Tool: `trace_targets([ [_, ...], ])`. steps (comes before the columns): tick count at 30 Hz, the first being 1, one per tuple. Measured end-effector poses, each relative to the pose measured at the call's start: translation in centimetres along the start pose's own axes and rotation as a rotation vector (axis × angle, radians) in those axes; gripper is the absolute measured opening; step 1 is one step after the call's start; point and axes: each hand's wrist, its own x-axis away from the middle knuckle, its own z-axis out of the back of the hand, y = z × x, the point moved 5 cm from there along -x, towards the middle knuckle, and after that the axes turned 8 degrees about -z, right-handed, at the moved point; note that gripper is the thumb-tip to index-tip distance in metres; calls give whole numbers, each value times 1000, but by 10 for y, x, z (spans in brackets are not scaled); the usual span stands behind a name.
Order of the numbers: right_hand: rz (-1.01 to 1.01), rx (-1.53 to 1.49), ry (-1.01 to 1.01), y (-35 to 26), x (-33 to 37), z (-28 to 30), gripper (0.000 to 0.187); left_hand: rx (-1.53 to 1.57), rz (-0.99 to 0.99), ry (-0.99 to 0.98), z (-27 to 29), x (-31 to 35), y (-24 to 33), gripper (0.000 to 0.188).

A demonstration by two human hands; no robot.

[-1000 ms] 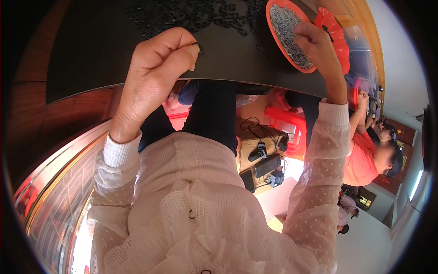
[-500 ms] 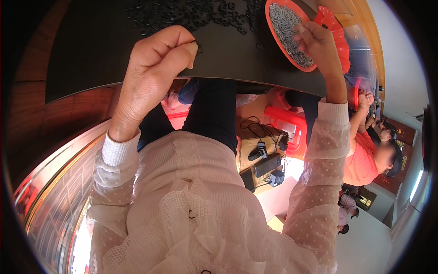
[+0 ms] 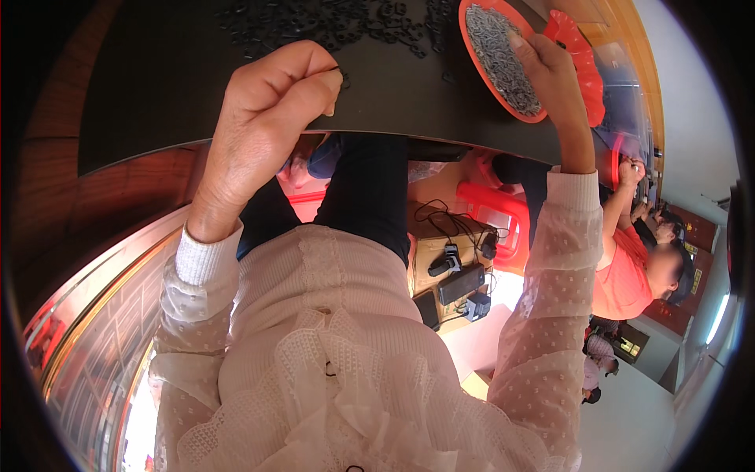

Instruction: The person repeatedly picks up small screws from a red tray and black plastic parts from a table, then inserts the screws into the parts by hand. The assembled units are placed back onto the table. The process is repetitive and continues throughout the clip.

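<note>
My left hand [image 3: 279,98] is closed in a pinch above the front of the dark table. A dark edge of a small black piece shows at its fingertips; most of it is hidden by the fingers. My right hand [image 3: 554,75] reaches over the right rim of an orange-red bowl [image 3: 504,107]. Its thumb and fingertips are drawn together at the small grey metal screws [image 3: 497,59] that fill the bowl. What lies between those fingertips, if anything, is hidden.
Many small black parts [image 3: 338,23] lie spread at the far side of the table [image 3: 157,94]. Right of the bowl is a red wavy-edged dish [image 3: 586,82]. Below stand a cardboard box [image 3: 425,228] with cables and a red stool [image 3: 511,212]. Another person [image 3: 617,275] works at the right.
My right hand has moved slightly farther into the bowl, its fingertips now down at the screws. My left hand has stayed almost still, in the same pinch.
</note>
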Motion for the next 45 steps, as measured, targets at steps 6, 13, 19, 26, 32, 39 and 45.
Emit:
trace_targets([
  [6,-20,21,13,8,-3,-1,43,-13,-32,3,0,0,-1,13],
  [13,-31,28,44,4,-3,-2,45,24,-9,25,2,1,2,12],
  [19,-61,88,60,5,-5,0,49,18,-25,24,2,-1,3,12],
  [26,-106,-48,37,-1,-2,1,42,71,10,19,1,-1,2,15],
  [32,-16,-413,-70,-107,32,-30,34,37,59,3,5,2,-4,14],
  [39,49,-730,-126,-159,39,-82,32,108,-4,3,7,-3,-1,16],
  [45,67,-744,-135,-166,39,-87,32,116,-59,37,10,-2,-2,16],
])
